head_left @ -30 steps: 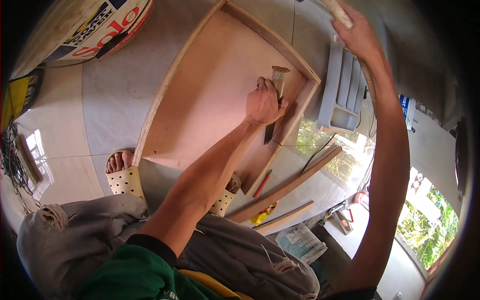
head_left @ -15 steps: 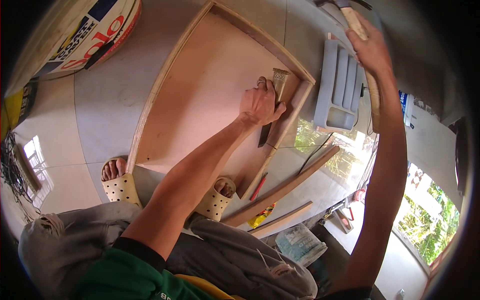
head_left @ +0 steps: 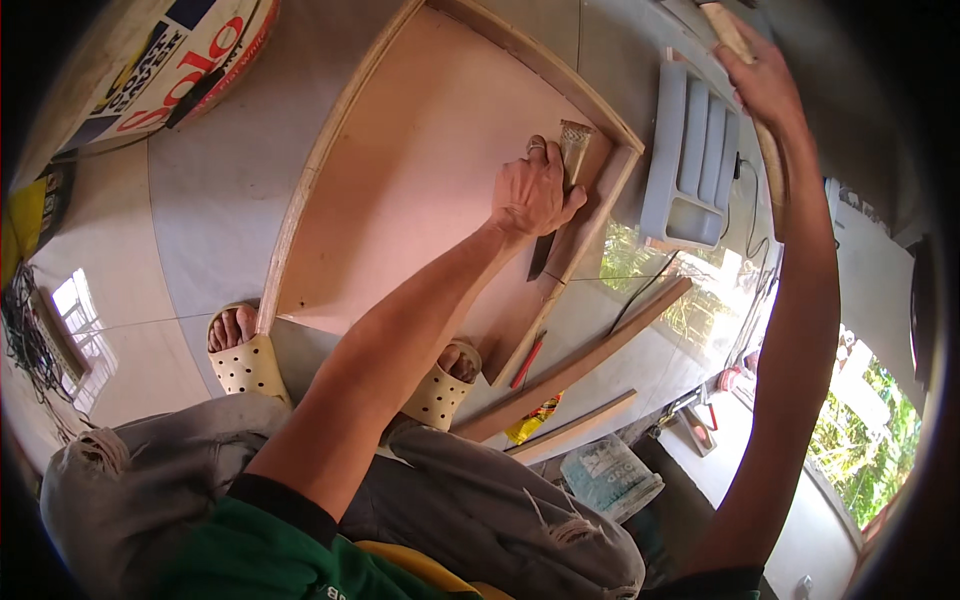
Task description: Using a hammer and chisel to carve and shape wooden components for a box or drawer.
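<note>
A shallow wooden drawer-like box (head_left: 318, 165) with a pale pink bottom lies on the floor before me. My left hand (head_left: 530, 192) is closed round a chisel (head_left: 573, 150) inside it, close to the right wall. The chisel's worn handle end points away from me, and its dark blade slants toward the wall's lower part; where the tip rests is hard to make out. Up at the top right, my right hand (head_left: 765, 88) grips the wooden handle of a hammer (head_left: 727, 33), raised well clear of the chisel. Most of the hammer head is cut off by the dark rim.
A grey divided tray (head_left: 690, 160) stands right of the box. Wooden strips (head_left: 600, 355), a red pencil-like stick (head_left: 528, 362) and a yellow packet (head_left: 533, 420) lie nearer. A stained tub (head_left: 610, 478) sits beside my leg, a large bucket (head_left: 170, 70) at far left.
My right hand and the hammer have moved a little up and to the right, carrying the hammer head mostly out of view. My left hand still holds the chisel by the box wall.
</note>
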Demonstrator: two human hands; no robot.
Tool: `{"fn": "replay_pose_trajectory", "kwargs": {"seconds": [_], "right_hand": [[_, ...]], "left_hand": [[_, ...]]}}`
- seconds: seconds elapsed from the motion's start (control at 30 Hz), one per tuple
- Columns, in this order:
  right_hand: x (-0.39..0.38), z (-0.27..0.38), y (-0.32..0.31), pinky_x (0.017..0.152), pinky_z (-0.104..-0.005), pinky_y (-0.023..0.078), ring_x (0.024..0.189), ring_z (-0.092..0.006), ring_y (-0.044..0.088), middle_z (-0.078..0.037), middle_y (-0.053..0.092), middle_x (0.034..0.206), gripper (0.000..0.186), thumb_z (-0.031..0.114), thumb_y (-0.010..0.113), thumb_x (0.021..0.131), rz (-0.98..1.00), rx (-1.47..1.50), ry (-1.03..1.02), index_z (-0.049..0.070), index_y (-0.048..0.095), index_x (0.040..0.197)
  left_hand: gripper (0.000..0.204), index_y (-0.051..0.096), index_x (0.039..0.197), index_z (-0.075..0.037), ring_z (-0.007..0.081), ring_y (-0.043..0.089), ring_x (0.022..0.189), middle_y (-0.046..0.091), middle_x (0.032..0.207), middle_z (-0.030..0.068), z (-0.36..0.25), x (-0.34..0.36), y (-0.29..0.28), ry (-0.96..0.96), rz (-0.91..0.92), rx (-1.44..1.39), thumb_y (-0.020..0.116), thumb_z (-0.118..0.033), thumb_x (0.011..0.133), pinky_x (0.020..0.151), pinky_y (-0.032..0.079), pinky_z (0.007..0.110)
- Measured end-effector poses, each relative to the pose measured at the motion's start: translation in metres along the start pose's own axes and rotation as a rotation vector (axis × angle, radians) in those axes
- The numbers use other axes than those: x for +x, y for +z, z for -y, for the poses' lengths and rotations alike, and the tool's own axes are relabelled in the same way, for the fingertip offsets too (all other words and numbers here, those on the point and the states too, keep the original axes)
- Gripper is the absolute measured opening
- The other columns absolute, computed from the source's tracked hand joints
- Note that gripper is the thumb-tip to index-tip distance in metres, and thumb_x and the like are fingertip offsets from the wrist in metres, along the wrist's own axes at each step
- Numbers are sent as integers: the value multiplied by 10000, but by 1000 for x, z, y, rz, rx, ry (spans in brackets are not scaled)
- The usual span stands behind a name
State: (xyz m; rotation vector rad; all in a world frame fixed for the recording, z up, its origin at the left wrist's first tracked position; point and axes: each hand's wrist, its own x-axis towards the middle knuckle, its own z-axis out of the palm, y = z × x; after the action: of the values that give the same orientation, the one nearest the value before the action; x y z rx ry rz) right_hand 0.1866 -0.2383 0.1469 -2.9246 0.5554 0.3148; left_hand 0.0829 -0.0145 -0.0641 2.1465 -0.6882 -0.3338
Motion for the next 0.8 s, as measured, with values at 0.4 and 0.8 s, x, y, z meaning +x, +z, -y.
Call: {"fn": "replay_pose_trajectory", "kwargs": {"seconds": [0.4, 0.8], "right_hand": [[-25, 25, 5, 513, -332, 506, 659, -212, 620, -151, 639, 1062, 530, 262, 641, 840, 142, -86, -98, 146, 506, 1340], [-39, 11, 30, 516, -316, 483, 493, -156, 538, -111, 647, 815, 499, 246, 617, 859, 239, -64, -326, 148, 518, 1338]], "left_hand": [[556, 500, 1018, 67, 363, 649, 735, 571, 990, 238, -3, -3, -3, -39, 110, -20, 581, -438, 801, 638, 540, 446], [553, 511, 992, 65, 359, 649, 741, 581, 974, 233, -3, -3, 5, 3, 52, 6, 585, -446, 793, 636, 541, 432]]}}
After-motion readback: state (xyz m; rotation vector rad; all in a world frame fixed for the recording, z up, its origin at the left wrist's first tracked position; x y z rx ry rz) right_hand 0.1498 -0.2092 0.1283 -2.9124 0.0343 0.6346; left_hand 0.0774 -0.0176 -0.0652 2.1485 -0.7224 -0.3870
